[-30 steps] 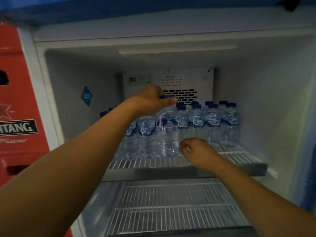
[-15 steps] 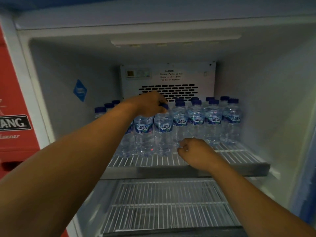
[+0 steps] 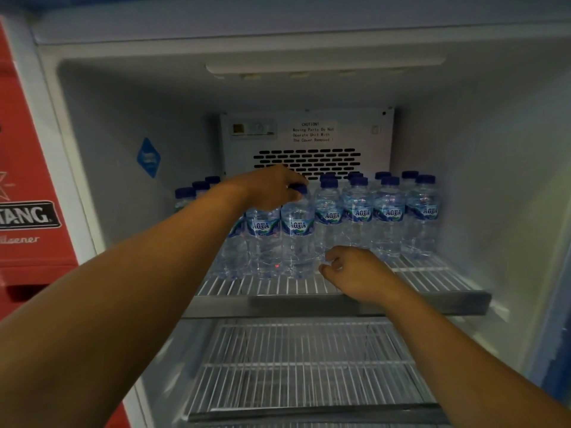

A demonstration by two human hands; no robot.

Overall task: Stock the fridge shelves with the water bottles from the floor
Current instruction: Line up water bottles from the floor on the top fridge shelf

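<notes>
Left grip (image 3: 272, 188) curls round the cap of the Aqua bottle (image 3: 297, 233): full, weighty, thin-walled, probably slick, best held at the neck. Right grip (image 3: 355, 270) hangs loosely curled, empty.

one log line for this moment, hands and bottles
left hand: grips cap of front water bottle on upper shelf | right hand: loosely curled, holds nothing, at shelf front | other bottles: upright in rows
</notes>
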